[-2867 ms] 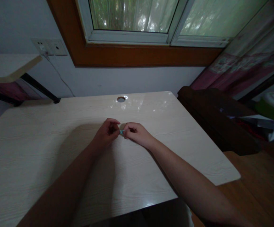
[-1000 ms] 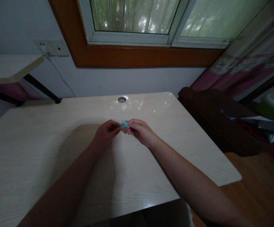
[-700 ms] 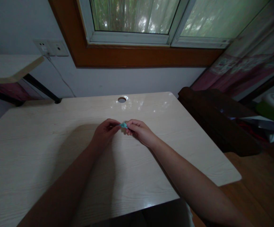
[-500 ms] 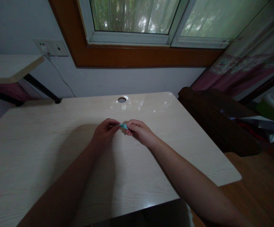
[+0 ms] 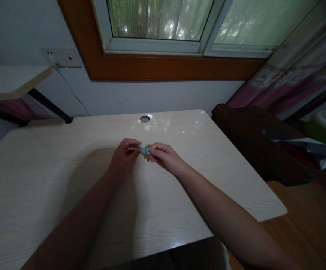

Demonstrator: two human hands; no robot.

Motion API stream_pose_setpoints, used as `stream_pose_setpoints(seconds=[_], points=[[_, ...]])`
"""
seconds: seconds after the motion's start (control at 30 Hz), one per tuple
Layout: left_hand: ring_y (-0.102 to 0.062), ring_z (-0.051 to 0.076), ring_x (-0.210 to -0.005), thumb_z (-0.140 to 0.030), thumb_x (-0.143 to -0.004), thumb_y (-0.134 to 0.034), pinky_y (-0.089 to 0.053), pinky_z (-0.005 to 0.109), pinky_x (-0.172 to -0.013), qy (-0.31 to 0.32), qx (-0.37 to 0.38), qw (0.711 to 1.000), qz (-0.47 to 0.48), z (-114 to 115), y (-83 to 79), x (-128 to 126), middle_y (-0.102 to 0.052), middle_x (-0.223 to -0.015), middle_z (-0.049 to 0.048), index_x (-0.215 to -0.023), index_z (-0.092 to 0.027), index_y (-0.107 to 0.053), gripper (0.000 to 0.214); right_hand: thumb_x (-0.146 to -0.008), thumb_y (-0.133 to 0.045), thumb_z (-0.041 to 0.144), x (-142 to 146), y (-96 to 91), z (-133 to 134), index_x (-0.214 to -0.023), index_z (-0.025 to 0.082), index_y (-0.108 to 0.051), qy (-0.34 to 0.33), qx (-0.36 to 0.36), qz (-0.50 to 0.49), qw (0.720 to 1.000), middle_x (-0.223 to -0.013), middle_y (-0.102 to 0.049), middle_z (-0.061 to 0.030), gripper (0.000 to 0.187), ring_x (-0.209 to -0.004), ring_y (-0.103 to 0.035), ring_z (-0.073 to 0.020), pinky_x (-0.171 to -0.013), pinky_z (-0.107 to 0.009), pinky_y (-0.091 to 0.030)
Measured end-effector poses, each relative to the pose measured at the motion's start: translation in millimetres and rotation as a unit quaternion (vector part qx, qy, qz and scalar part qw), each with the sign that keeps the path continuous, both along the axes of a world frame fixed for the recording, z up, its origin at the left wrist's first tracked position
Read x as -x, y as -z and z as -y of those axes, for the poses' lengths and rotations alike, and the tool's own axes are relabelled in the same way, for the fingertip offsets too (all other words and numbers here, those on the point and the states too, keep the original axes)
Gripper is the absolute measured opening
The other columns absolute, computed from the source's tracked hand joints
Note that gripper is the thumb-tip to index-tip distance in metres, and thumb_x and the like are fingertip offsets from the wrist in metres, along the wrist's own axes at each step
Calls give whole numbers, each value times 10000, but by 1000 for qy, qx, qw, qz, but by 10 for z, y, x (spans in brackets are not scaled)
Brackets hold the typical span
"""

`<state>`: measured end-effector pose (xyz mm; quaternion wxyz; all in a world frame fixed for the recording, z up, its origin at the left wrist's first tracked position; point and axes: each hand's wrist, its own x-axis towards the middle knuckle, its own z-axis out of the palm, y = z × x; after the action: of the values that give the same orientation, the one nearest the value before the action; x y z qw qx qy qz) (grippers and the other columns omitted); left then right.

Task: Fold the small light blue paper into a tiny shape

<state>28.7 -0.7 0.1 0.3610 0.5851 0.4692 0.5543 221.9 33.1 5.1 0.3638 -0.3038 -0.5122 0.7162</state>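
Observation:
A tiny folded piece of teal paper (image 5: 144,150) sits between my two hands, just above the pale wooden desk (image 5: 53,180). My left hand (image 5: 125,155) pinches its left end with curled fingers. My right hand (image 5: 163,156) pinches its right end, fingers closed. Most of the paper is hidden by my fingertips. Both forearms reach in from the bottom edge and meet near the desk's middle.
A round cable hole (image 5: 145,119) lies in the desk's far edge. A dark wooden chair or bed frame (image 5: 253,138) stands to the right. A shelf (image 5: 8,80) juts out at far left under a wall socket (image 5: 60,57). A window is behind.
The hands rose a little from the desk with the teal paper and worked it between the fingertips. The left hand's fingers have shifted slightly; more of the paper shows now.

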Motion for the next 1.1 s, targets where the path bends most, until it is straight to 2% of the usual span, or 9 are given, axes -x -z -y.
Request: stream_pose_setpoints(seconds=[0.13, 0.4, 0.7, 0.93, 1.1], points=[[-586, 165, -912, -317, -788, -732, -533, 276, -757, -26, -31, 999, -30, 2, -14, 5, -573, -971, 35, -869, -205, -651, 160, -759, -761, 404, 4, -6, 7, -789, 168, -658, 8, -9, 4, 1000, -725, -673, -11, 259, -606, -548, -99, -601, -246, -420], [-596, 151, -823, -317, -848, -675, -503, 266, -736, 35, -19, 998, -47, 16, 11, -9, -608, -910, 33, -892, -207, -682, 119, -763, -763, 388, 24, 36, -13, -801, 173, -666, 31, -32, 1, 999, -729, -665, -3, 239, -580, -527, -88, -571, -239, -401], [-591, 150, -803, -315, -864, -658, -482, 263, -742, 46, -22, 996, -78, 49, -49, -26, -629, -887, 34, -872, -198, -691, 122, -735, -783, 425, 49, -16, 10, -791, 172, -637, 66, -42, 38, 996, -611, -591, 29, 297, -530, -503, -86, -516, -230, -356], [-613, 145, -780, -353, -835, -686, -501, 260, -746, 57, 16, 997, -46, 46, 0, -26, -657, -863, 22, -895, -193, -666, 172, -728, -792, 435, 70, 7, 7, -864, 194, -623, 84, -68, 44, 993, -678, -589, 35, 324, -519, -489, -78, -482, -219, -338], [-618, 149, -770, -394, -830, -683, -496, 258, -739, 45, 38, 997, -49, 44, 4, -17, -685, -831, 21, -876, -187, -683, 211, -756, -759, 453, 73, 20, 19, -832, 196, -630, 76, -90, 82, 990, -589, -531, 49, 297, -506, -439, -90, -472, -223, -303]])
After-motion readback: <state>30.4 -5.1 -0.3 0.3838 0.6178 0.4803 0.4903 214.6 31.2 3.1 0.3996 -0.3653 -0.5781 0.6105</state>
